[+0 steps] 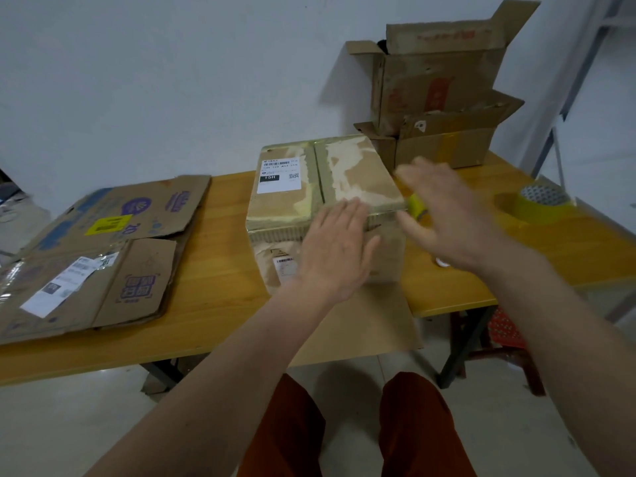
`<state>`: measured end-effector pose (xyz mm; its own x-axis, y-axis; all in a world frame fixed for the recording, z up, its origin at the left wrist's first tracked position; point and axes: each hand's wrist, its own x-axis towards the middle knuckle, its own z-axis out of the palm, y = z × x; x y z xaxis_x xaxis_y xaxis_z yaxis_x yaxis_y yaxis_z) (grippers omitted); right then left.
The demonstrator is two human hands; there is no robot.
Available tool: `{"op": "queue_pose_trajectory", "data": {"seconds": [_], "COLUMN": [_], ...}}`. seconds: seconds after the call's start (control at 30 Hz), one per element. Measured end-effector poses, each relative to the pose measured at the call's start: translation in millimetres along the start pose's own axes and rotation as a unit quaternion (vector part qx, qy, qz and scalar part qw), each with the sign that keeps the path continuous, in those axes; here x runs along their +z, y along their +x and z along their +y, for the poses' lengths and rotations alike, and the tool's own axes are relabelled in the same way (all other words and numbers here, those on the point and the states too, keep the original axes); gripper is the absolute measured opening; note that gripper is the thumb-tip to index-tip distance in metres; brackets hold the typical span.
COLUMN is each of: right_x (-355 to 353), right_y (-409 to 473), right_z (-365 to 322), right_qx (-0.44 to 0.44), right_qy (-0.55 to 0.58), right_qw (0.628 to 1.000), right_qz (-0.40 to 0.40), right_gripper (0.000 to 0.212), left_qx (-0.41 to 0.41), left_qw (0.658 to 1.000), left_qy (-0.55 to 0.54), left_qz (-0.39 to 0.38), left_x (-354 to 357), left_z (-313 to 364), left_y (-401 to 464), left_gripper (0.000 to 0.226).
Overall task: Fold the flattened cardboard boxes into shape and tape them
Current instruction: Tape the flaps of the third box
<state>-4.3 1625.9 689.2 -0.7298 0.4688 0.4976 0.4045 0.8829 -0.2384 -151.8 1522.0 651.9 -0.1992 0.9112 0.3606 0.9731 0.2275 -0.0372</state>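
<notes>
A folded-up cardboard box [303, 187] with a white shipping label stands in the middle of the wooden table [220, 270], its top flaps closed. My left hand [335, 249] lies flat, fingers straight, on the box's near top edge and front face. My right hand [444, 215] is blurred, fingers spread, just right of the box over a strip of yellow tape [418, 206] at the box's right corner. A roll of yellow tape [535, 206] sits on the table to the right. Flattened cardboard boxes [99, 256] lie stacked at the left.
Two opened cardboard boxes [437, 98] are stacked at the back right against the white wall. A loose cardboard flap [371, 321] hangs over the table's front edge. A red stool [506, 339] stands under the table's right end. My knees show below.
</notes>
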Motion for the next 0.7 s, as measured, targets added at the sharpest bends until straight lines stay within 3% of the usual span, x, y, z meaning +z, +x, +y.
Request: {"op": "queue_pose_trajectory", "data": {"seconds": [0.1, 0.3, 0.57, 0.63, 0.7], "right_x": [33, 67, 71, 73, 74], "right_y": [2, -8, -1, 1, 1], "right_z": [-26, -23, -25, -25, -26], "right_qx": [-0.003, 0.001, 0.011, 0.015, 0.015], "right_qy": [-0.018, -0.136, -0.113, -0.101, -0.094], "right_qw": [0.998, 0.990, 0.993, 0.994, 0.995], "right_qz": [-0.056, -0.027, 0.021, 0.032, 0.041], "right_gripper": [0.045, 0.056, 0.052, 0.050, 0.047], "left_qx": [0.036, 0.049, 0.032, -0.007, -0.033], "left_qw": [0.998, 0.995, 0.972, 0.977, 0.990], "left_qy": [-0.049, -0.048, -0.099, -0.100, -0.095], "left_qz": [0.015, 0.071, 0.209, 0.187, 0.095], "left_x": [5, 12, 18, -1, -17], "left_z": [2, -47, -112, -115, -117], "left_y": [2, -28, -53, -39, -14], "left_gripper": [0.063, 0.049, 0.040, 0.040, 0.048]}}
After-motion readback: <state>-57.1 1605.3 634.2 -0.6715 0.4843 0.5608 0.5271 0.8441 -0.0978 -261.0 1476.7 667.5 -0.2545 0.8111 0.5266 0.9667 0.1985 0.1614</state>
